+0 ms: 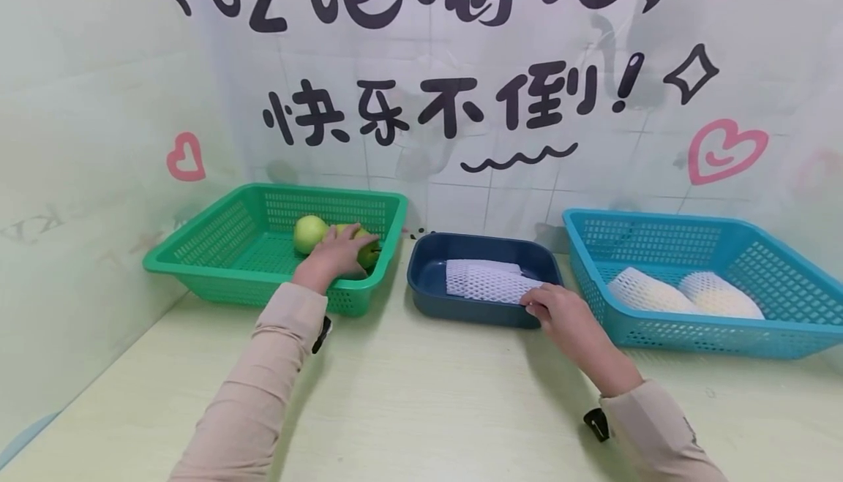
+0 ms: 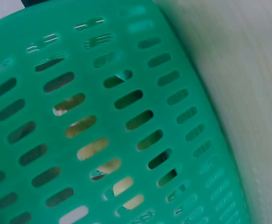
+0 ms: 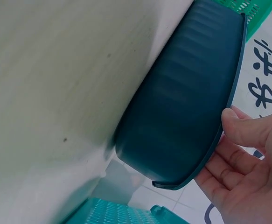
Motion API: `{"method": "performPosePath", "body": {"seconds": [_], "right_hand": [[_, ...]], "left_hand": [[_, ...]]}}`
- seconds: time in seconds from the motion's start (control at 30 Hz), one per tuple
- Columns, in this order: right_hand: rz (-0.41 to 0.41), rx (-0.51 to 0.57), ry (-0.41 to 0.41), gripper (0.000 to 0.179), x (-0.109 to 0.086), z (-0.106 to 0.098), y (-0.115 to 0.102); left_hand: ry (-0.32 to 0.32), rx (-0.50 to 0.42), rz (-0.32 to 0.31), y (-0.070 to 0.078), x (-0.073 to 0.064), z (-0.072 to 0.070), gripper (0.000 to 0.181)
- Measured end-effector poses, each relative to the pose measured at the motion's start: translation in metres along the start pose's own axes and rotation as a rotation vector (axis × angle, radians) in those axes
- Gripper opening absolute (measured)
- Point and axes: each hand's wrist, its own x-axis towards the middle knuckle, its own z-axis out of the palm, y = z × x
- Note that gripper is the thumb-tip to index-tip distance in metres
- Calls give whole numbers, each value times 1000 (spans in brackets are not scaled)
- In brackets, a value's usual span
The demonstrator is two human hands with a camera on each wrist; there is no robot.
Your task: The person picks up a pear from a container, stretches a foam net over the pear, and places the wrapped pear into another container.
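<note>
In the head view, my left hand (image 1: pixel 336 254) reaches into the green basket (image 1: pixel 220 277), its fingers spread over a green pear (image 1: pixel 369 254) with a dark stem. A second round, pale green fruit (image 1: pixel 309 233) lies just left of that hand. The left wrist view shows mostly the basket's slotted wall (image 2: pixel 122 116), with bits of fruit behind the slots. My right hand (image 1: pixel 566 321) is at the front right rim of the dark blue tray (image 1: pixel 454 310), pinching the end of a white foam net (image 1: pixel 494 282). In the right wrist view, the thumb (image 3: pixel 245 130) lies at the tray's rim.
A blue basket (image 1: pixel 724 339) stands on the right with two net-covered fruits (image 1: pixel 718 295) inside. The tray sits between the two baskets on a pale wooden table (image 1: pixel 421 394). Behind them rises a wall (image 1: pixel 421 153) covered with a printed sheet.
</note>
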Motion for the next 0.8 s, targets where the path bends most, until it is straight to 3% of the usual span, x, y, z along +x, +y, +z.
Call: {"method": "performPosePath", "body": {"seconds": [0.27, 0.47, 0.8], "right_hand": [[-5, -3, 6, 13, 0, 1, 0], [-7, -5, 11, 13, 0, 1, -1], [3, 4, 6, 14, 0, 1, -1]], "left_hand": [[81, 58, -16, 0, -1, 0, 56], [101, 111, -18, 1, -2, 0, 44], [139, 85, -1, 0, -2, 0, 32]]}}
